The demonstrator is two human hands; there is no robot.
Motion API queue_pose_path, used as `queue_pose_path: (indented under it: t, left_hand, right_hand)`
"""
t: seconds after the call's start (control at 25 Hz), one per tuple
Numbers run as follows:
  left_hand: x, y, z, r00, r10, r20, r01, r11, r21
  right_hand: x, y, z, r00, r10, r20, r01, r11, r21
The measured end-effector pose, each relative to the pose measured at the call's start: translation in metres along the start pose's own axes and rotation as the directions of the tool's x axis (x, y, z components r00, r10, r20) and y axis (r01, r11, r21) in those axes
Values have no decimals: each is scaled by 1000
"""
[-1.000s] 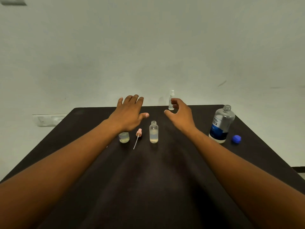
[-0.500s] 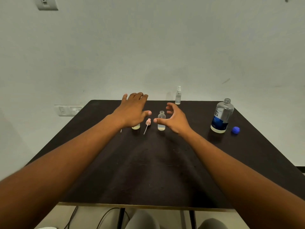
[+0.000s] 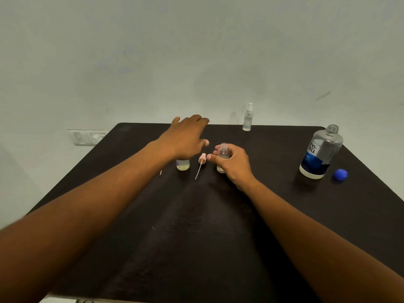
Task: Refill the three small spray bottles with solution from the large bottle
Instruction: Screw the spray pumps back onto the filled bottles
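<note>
Fingers (image 3: 220,149) of the right hand (image 3: 235,165) curl around an uncapped small bottle (image 3: 223,152) standing on the dark surface (image 3: 196,226), thumb on its left side, so the grip is closed on it. A little pale liquid sits in its bottom. Just to its left lies a pink spray top (image 3: 202,159) with its thin tube pointing toward the person. The left hand (image 3: 185,138) hovers with fingers spread and loose, holding nothing, above a second small bottle (image 3: 183,165) that also holds some pale liquid. A third small spray bottle (image 3: 247,117), its sprayer on, stands upright at the far edge by the wall. Well to the right stands the large bottle (image 3: 320,153), clear with a blue label and its neck open, and a blue cap (image 3: 340,174) lies just beside it.
</note>
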State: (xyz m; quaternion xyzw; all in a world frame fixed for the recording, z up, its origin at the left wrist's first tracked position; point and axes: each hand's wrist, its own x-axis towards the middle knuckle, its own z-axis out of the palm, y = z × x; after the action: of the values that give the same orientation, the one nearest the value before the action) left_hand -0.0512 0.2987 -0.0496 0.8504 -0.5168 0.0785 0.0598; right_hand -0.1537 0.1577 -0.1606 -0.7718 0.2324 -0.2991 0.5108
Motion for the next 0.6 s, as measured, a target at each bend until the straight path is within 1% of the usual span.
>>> queue_pose_path:
  t: [0.16,0.32,0.48,0.6]
  left_hand:
    - [20,2,4,997,0,73,0,1000,2]
    - [42,16,10,987,-38,157,33,999,36]
    - [62,29,28,944,-119,307,93,991,99]
    - [68,32,41,915,-209,344,169,975,144]
  right_hand:
    - [6,0,-3,999,-26,-28,26,1000,-11]
    - [7,-7,-20,996,-35,-83,35,999,-2]
    - [5,-12,-46,994,-55,-94,56,998,0]
    - [2,-14,-58,993,-74,-95,72,997,-20]
